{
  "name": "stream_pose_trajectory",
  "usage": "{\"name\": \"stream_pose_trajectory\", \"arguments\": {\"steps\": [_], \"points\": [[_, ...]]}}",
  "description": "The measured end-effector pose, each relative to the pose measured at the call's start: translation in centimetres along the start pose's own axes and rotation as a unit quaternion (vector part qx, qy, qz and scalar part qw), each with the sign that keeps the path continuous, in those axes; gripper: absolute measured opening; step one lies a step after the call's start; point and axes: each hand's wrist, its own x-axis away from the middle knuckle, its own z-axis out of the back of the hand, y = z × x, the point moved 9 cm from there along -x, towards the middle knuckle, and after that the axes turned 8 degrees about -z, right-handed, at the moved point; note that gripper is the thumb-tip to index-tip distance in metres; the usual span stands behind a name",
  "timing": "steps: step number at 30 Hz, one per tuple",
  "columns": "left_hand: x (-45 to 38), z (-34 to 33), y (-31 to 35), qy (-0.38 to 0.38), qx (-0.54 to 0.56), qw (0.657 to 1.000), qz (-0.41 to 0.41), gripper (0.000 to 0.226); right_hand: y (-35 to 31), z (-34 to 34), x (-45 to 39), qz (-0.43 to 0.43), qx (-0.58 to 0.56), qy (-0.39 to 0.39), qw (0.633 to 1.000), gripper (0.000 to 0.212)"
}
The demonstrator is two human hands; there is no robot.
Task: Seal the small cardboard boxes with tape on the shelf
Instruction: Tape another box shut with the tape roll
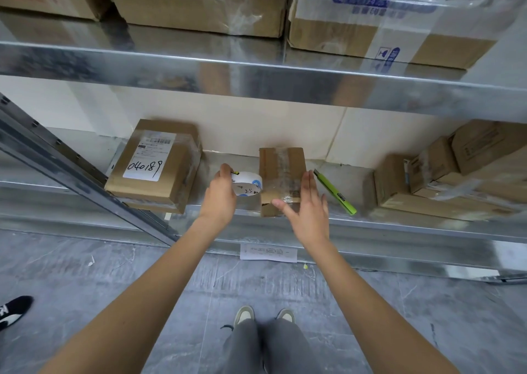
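Observation:
A small cardboard box (281,171) stands in the middle of the lower metal shelf (370,231), clear tape running over its top and down its front. My left hand (221,195) grips a white tape roll (246,184) just left of the box, touching its side. My right hand (306,205) is spread with straight fingers at the box's front right corner, thumb against the taped front face.
A larger labelled box marked 040189 (155,165) sits to the left. A green utility knife (335,192) lies right of the small box. Several stacked boxes (445,179) fill the right end. Big taped cartons (393,17) sit on the upper shelf. A paper slip (268,252) lies below.

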Motion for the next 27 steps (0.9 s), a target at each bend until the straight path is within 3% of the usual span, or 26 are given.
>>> {"name": "stream_pose_trajectory", "arguments": {"steps": [4, 9, 10, 12, 14, 15, 20, 24, 27], "points": [[-0.6, -2.1, -2.0, -0.032, 0.021, 0.999, 0.023, 0.033, 0.1, -0.1, 0.0, -0.003, -0.001, -0.005, 1.0, 0.105], [-0.6, -4.9, -5.1, 0.021, 0.209, 0.971, 0.116, 0.039, 0.1, -0.2, 0.0, 0.003, 0.01, 0.001, 1.0, 0.104], [-0.2, -5.1, -5.2, 0.05, 0.282, 0.946, 0.154, 0.04, 0.1, -0.1, 0.0, 0.006, 0.021, 0.007, 1.0, 0.105], [1.3, -7.1, -5.1, 0.085, 0.474, 0.84, 0.252, 0.04, 0.1, 0.2, 0.1, 0.007, 0.056, 0.013, 0.998, 0.11], [2.7, -10.4, -3.5, 0.024, 0.596, 0.744, 0.299, 0.038, 0.0, 0.4, 0.1, 0.009, 0.083, 0.012, 0.996, 0.115], [3.3, -11.7, -2.5, -0.011, 0.618, 0.727, 0.3, 0.038, -0.1, 0.4, 0.1, 0.009, 0.089, 0.011, 0.996, 0.116], [3.1, -13.0, -2.1, 0.001, 0.623, 0.722, 0.301, 0.031, -0.7, 0.7, 0.2, 0.009, 0.147, 0.015, 0.989, 0.122], [2.7, -13.3, -2.5, -0.024, 0.631, 0.696, 0.342, 0.011, -1.6, 0.7, 0.3, -0.015, 0.185, 0.007, 0.983, 0.132], [2.7, -13.6, -2.8, -0.017, 0.63, 0.691, 0.355, 0.013, -2.2, 0.4, 0.3, -0.028, 0.207, 0.015, 0.978, 0.134]]}}
